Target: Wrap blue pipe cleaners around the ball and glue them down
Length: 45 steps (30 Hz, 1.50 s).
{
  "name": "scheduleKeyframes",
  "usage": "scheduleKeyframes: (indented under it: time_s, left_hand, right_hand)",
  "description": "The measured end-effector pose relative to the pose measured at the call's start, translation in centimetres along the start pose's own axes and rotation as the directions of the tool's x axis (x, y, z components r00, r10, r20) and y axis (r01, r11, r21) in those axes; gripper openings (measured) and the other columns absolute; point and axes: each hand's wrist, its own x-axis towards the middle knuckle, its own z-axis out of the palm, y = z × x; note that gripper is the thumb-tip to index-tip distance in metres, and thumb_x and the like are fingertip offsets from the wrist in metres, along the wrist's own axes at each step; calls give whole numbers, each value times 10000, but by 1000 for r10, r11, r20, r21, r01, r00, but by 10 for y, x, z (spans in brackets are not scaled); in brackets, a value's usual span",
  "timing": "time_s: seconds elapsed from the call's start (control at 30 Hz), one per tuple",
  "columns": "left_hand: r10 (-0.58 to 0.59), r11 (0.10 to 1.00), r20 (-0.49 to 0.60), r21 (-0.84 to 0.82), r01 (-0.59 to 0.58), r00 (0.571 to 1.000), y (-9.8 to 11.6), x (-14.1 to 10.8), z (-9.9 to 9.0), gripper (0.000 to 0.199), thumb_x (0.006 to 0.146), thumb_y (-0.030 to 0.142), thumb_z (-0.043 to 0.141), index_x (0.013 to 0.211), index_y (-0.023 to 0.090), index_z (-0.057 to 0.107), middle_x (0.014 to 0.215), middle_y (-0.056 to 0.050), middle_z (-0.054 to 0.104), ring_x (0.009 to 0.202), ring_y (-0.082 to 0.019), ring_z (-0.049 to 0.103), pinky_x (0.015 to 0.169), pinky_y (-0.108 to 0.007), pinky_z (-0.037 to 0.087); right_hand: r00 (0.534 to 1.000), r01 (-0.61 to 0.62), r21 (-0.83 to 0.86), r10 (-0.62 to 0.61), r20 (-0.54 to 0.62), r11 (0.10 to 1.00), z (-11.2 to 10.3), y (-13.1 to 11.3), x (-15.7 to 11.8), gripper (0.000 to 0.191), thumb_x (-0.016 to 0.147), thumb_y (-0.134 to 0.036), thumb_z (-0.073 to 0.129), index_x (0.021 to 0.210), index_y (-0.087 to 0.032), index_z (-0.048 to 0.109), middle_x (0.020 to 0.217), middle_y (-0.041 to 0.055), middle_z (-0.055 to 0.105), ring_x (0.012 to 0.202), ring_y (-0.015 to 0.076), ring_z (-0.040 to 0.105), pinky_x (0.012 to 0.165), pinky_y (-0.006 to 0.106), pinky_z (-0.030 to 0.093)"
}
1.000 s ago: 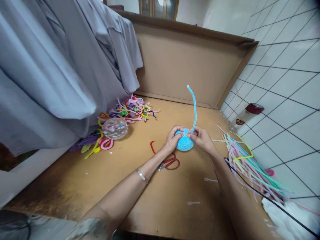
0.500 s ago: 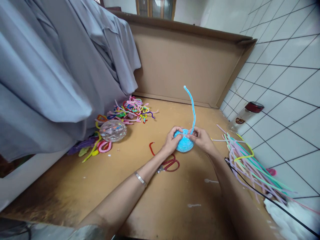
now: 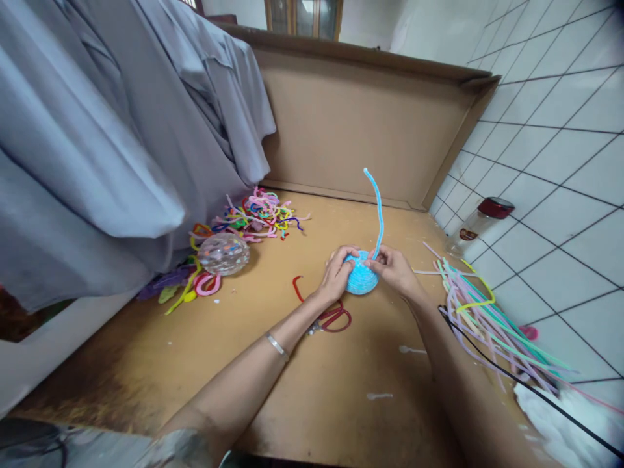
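Note:
Both hands hold a round, coiled piece of blue pipe cleaner (image 3: 362, 279) above the table. My left hand (image 3: 338, 272) grips its left edge, thumb on the near face and fingers behind. At the upper right, my right hand (image 3: 392, 269) pinches the coil's rim where a loose blue pipe cleaner end (image 3: 381, 211) rises upward and curves left at its tip. Below my left wrist lie red-handled scissors (image 3: 336, 320), their blades partly hidden by the forearm. A short bent red pipe cleaner (image 3: 296, 286) rests just left of that hand.
Cut colourful pipe cleaners (image 3: 266, 211) pile at the back left, near a clear ribbed ball-like container (image 3: 223, 254). Long pastel pipe cleaners (image 3: 480, 318) lie right, with a black cable (image 3: 526, 383) and white stuffing (image 3: 560, 416). A red-lidded jar (image 3: 475, 227) stands by the tiled wall; grey cloth (image 3: 146, 130) hangs left.
The coil and both hands have barely moved, and the loose blue end has tilted slightly right. The whole view has shifted a little.

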Motion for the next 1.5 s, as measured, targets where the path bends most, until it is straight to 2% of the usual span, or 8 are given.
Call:
scheduleKeyframes:
  time_s: [0.1, 0.2, 0.6, 1.03, 1.27, 1.5]
  left_hand:
    - [143, 988, 44, 60, -145, 989, 4, -4, -2, 250, 918, 337, 389, 1017, 219, 586, 1203, -72, 611, 1165, -222, 538, 1046, -389, 388]
    - [181, 981, 53, 64, -185, 982, 6, -5, -3, 277, 938, 367, 374, 1027, 208, 582, 1198, -93, 610, 1147, -222, 551, 1035, -383, 400]
    - [125, 992, 35, 25, -126, 992, 9, -5, -3, 257, 931, 384, 412, 1031, 205, 568, 1221, -99, 622, 1132, -212, 572, 1015, -361, 418]
    - [259, 932, 97, 234, -275, 961, 8, -2, -7, 245, 927, 257, 377, 1013, 208, 601, 1162, -97, 646, 1136, -205, 573, 1030, -373, 415]
    - [232, 955, 47, 180, -237, 971, 7, -6, -4, 246, 944, 311, 376, 1061, 201, 562, 1182, -110, 625, 1122, -198, 574, 1011, -353, 425]
    - [271, 935, 94, 210, -286, 958, 8, -6, -5, 223, 940, 271, 366, 968, 202, 576, 1165, -111, 621, 1158, -201, 558, 1002, -365, 429]
  right_hand:
    - [1000, 6, -3, -6, -9, 1000, 0, -1, 0, 239, 630, -406, 635, 704, -187, 575, 562, -36, 497, 542, 113, 421, 538, 253, 322]
    - [1000, 10, 1, -10, -15, 1000, 1, -1, 0, 237, 637, -402, 637, 709, -184, 578, 563, -34, 509, 544, 114, 425, 543, 257, 324]
    - [999, 21, 8, -21, -24, 1000, -1, 2, 0, 305, 640, -471, 667, 707, -185, 586, 562, -33, 533, 528, 105, 436, 523, 242, 345]
    - [1000, 9, 30, -9, -6, 1000, -1, 0, 0, 279, 624, -441, 665, 698, -183, 587, 564, -34, 518, 542, 110, 430, 536, 253, 341]
    - [1000, 17, 13, -17, -5, 1000, -1, 1, 0, 266, 641, -428, 670, 719, -185, 593, 573, -31, 530, 544, 111, 439, 529, 245, 341]
    - [1000, 8, 19, -8, -1, 1000, 0, 4, 1, 256, 641, -419, 665, 712, -186, 588, 570, -32, 519, 541, 113, 443, 529, 249, 343]
